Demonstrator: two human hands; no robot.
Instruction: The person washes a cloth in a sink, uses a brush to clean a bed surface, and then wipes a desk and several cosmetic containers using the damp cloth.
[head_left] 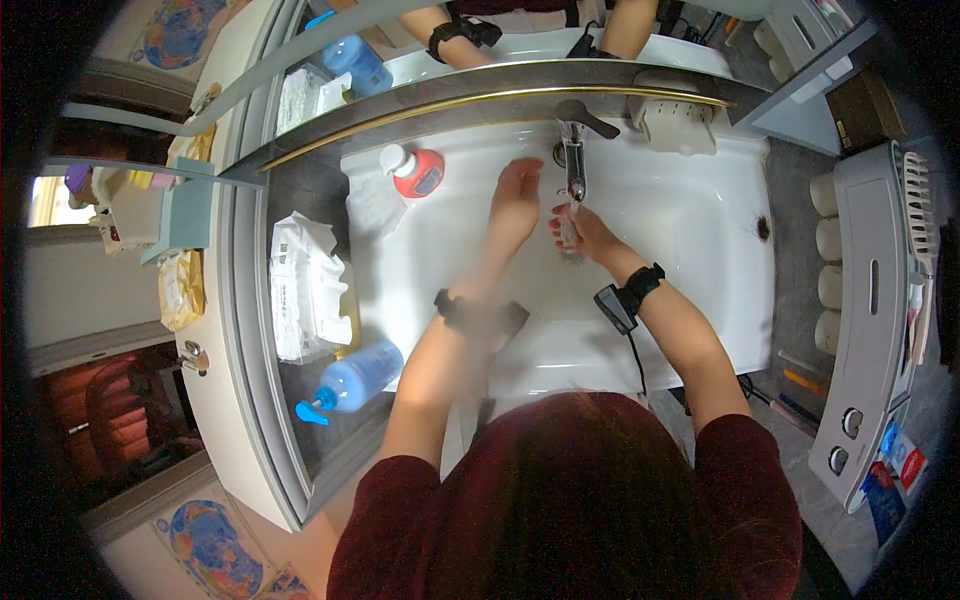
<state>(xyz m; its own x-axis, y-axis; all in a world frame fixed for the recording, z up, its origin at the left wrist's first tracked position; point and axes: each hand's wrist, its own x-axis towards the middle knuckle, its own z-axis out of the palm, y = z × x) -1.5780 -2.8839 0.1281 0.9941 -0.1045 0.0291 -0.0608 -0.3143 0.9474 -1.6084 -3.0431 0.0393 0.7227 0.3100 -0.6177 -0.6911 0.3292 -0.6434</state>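
Note:
Over a white sink, a chrome faucet with a grey lever runs a thin stream of water. Under the spout is my right hand, open, its fingers loosely apart in the water and nothing seen in them. To the left of the faucet, my left hand hangs above the basin with fingers stretched away from me, slightly bent and holding nothing. Both wrists wear black straps with small devices; the left one is blurred. A red bottle with a white pump stands on the left rim, nearest my left hand.
At the left lie a white pack of tissues and a blue pump bottle. A pale soap rack sits behind the sink, below the mirror. On the right stand a grey drawer unit and a white comb. A cable hangs from the right wrist.

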